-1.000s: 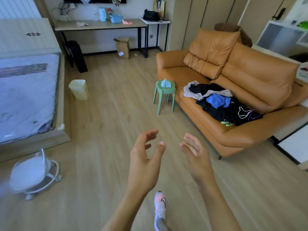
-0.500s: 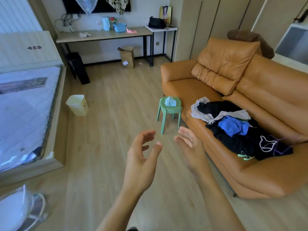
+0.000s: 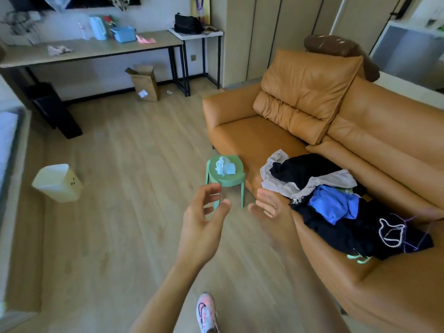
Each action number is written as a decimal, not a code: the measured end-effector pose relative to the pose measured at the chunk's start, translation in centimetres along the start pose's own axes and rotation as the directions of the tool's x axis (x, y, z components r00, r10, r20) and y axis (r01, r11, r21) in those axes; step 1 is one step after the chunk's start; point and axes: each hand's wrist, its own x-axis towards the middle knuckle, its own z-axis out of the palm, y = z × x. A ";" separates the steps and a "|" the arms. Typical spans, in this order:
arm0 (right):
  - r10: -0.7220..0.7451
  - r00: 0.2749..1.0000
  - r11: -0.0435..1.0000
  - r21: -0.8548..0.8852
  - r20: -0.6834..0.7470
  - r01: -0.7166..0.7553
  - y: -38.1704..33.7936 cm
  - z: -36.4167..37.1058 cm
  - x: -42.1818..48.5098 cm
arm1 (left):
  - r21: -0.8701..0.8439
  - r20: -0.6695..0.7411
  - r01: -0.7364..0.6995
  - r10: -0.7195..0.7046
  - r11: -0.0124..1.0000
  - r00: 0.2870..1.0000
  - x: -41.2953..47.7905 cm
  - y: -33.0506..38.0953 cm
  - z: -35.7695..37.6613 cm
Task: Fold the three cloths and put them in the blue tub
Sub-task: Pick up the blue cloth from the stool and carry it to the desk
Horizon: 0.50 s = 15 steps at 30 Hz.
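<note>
Above the wood floor [image 3: 115,212], your left hand [image 3: 201,224] and right hand [image 3: 270,207] hover empty, fingers loosely curled; light-blue cloth [image 3: 224,165] crumpled on green stool [image 3: 227,181] just ahead.

You get one view only, from the camera on your head: it faces forward and down over the floor [image 3: 115,159], your left hand [image 3: 201,225] and right hand [image 3: 270,209] close at lower centre (wide lens, bent edges), sofa [image 3: 252,138] at right, tabletop [image 3: 96,51] far at upper left.

Left hand [image 3: 204,219], right hand [image 3: 270,207] (both slack)
</note>
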 end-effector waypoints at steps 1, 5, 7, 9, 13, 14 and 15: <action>0.000 1.000 1.000 0.000 0.002 0.000 0.1 0.5 2.1 | 0.004 -0.003 0.004 -0.004 1.000 1.000 2.3 -0.1 0.0; 0.038 0.999 0.999 -0.010 0.013 -0.037 0.8 2.3 9.7 | 0.002 0.009 0.034 -0.035 0.999 0.999 10.0 -0.7 0.6; 0.052 0.998 0.998 -0.038 0.028 -0.051 1.4 3.4 13.7 | 0.005 0.019 0.036 -0.036 0.999 0.999 13.3 -1.1 0.9; 0.071 0.997 0.995 -0.072 0.036 -0.068 2.2 4.7 18.2 | 0.018 0.030 0.052 -0.053 0.998 0.998 16.8 -1.7 1.5; 0.109 0.991 0.988 -0.118 0.078 -0.100 4.6 7.6 27.4 | 0.044 0.029 0.093 -0.094 0.995 0.995 24.5 -3.2 3.0; 0.130 0.987 0.985 -0.129 0.099 -0.117 5.4 8.4 29.9 | 0.051 0.024 0.103 -0.104 0.993 0.994 26.6 -3.8 3.5; 0.144 0.983 0.981 -0.147 0.115 -0.127 6.1 9.0 32.0 | 0.060 0.018 0.112 -0.114 0.992 0.993 28.6 -4.3 3.9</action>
